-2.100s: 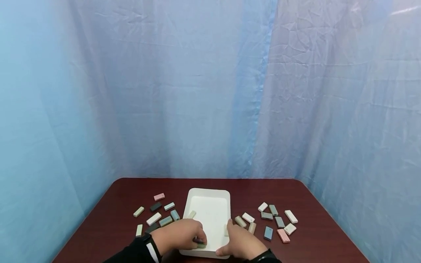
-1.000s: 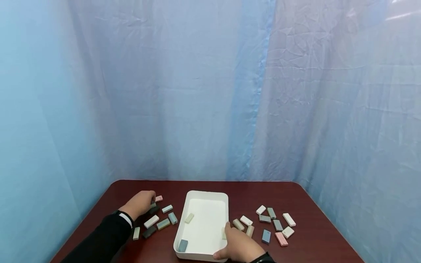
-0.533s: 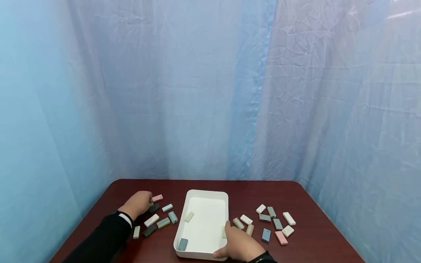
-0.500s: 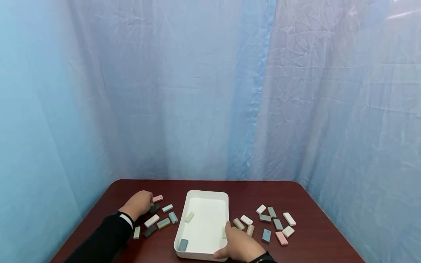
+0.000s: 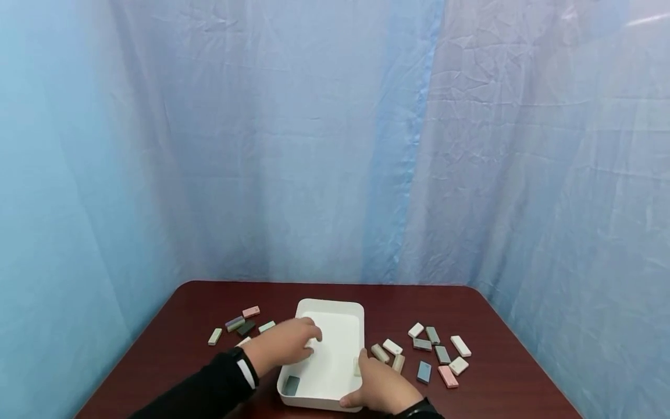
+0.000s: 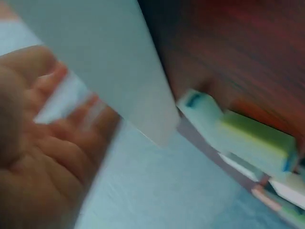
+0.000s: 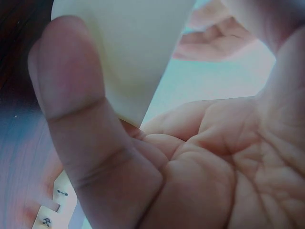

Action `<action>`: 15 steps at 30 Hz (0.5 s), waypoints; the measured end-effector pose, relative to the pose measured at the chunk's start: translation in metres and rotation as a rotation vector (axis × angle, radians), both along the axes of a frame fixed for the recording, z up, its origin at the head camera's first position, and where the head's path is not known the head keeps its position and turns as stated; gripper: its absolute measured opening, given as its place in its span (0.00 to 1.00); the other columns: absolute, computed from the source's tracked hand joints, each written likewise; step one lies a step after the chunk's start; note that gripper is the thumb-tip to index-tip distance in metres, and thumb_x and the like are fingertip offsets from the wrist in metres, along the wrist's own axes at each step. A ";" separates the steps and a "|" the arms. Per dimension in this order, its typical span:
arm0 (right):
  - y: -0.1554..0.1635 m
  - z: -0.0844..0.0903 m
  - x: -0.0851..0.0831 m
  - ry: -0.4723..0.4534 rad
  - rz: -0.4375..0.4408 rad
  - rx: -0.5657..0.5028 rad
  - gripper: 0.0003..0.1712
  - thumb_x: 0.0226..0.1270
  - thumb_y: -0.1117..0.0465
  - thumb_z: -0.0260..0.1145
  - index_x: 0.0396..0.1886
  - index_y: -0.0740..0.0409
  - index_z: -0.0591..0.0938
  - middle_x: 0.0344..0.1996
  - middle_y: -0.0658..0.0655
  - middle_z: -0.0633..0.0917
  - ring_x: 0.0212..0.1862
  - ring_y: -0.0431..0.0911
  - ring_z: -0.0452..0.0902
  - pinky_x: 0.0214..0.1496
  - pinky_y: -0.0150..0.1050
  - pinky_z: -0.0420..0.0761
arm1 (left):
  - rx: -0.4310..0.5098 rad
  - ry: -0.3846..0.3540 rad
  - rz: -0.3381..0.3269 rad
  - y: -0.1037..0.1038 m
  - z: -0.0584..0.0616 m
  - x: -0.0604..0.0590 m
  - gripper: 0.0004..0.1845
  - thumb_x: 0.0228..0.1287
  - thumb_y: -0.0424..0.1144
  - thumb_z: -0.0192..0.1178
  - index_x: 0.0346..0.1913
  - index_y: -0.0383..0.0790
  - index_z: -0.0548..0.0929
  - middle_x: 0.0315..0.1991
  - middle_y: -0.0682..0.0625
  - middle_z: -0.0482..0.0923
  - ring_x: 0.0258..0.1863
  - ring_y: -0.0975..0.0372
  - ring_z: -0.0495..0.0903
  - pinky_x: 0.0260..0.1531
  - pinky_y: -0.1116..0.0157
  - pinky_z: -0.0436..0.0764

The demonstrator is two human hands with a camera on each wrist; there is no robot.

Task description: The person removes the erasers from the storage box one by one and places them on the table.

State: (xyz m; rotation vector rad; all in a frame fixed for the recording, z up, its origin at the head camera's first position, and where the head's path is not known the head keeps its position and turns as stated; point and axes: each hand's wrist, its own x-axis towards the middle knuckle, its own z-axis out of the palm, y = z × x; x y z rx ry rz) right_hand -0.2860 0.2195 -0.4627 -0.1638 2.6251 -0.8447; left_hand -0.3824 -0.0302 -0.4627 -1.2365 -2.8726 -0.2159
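A shallow white tray (image 5: 335, 314) stands on the table. My right hand (image 5: 384, 387) grips its near right corner, thumb at the front and fingers along the right wall. Over the tray's left side is my left hand (image 5: 285, 343), its fingers loosely bent; no tile shows in its grasp, and the left wrist view is blurred. Inside the tray lie a grey mahjong tile (image 5: 291, 385) at the near left corner and a pale tile (image 5: 357, 366) against the right wall. A greenish tile (image 5: 235, 324) lies left of the tray, beside a dark tile (image 5: 246, 328).
More tiles are scattered left of the tray, including a pink tile (image 5: 251, 312) and a pale tile (image 5: 214, 336); my left arm covers some. Several others lie to the right, among them a blue tile (image 5: 424, 372). The dark red table (image 5: 502, 378) has blue curtains behind it.
My left hand has moved from the tiles at the far left back over the tray. The greenish tile it covered now shows on the table. My right hand stays on the tray's corner.
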 end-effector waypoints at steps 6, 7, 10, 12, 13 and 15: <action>-0.001 0.001 0.003 0.041 0.011 -0.011 0.65 0.58 0.46 0.84 0.80 0.77 0.59 0.73 0.79 0.72 0.68 0.70 0.77 0.64 0.66 0.78 | -0.237 0.116 0.046 0.016 -0.013 0.018 0.08 0.71 0.40 0.70 0.50 0.54 0.87 0.38 0.53 0.83 0.35 0.60 0.81 0.41 0.61 0.83; -0.001 0.002 0.003 0.044 0.012 -0.010 0.65 0.58 0.46 0.84 0.80 0.78 0.59 0.73 0.78 0.72 0.68 0.70 0.77 0.64 0.66 0.78 | -0.250 0.125 0.044 0.017 -0.015 0.019 0.07 0.71 0.39 0.70 0.49 0.54 0.87 0.37 0.53 0.83 0.34 0.60 0.80 0.41 0.60 0.83; -0.001 0.002 0.003 0.043 0.012 -0.007 0.65 0.58 0.46 0.84 0.80 0.77 0.59 0.73 0.79 0.71 0.69 0.70 0.77 0.64 0.66 0.77 | -0.284 0.155 0.050 0.020 -0.020 0.019 0.07 0.72 0.39 0.69 0.49 0.55 0.87 0.39 0.53 0.83 0.36 0.59 0.79 0.42 0.60 0.83; 0.000 0.002 0.003 0.044 0.012 -0.004 0.64 0.58 0.46 0.84 0.80 0.77 0.60 0.74 0.79 0.71 0.69 0.71 0.76 0.64 0.67 0.77 | -0.282 0.161 0.068 0.022 -0.022 0.018 0.08 0.74 0.39 0.67 0.51 0.55 0.86 0.42 0.51 0.82 0.37 0.58 0.78 0.41 0.60 0.83; 0.000 0.002 0.003 0.048 0.015 -0.004 0.64 0.59 0.46 0.84 0.80 0.77 0.60 0.74 0.79 0.71 0.69 0.71 0.76 0.64 0.67 0.77 | -0.284 0.172 0.074 0.022 -0.023 0.018 0.08 0.75 0.39 0.66 0.52 0.54 0.86 0.43 0.51 0.82 0.37 0.57 0.78 0.41 0.60 0.83; 0.000 0.001 0.003 0.055 0.023 -0.002 0.63 0.59 0.46 0.83 0.80 0.77 0.60 0.73 0.78 0.72 0.69 0.71 0.76 0.64 0.67 0.77 | -0.291 0.196 0.083 0.024 -0.024 0.017 0.08 0.77 0.40 0.64 0.54 0.52 0.86 0.43 0.49 0.81 0.37 0.57 0.79 0.39 0.60 0.83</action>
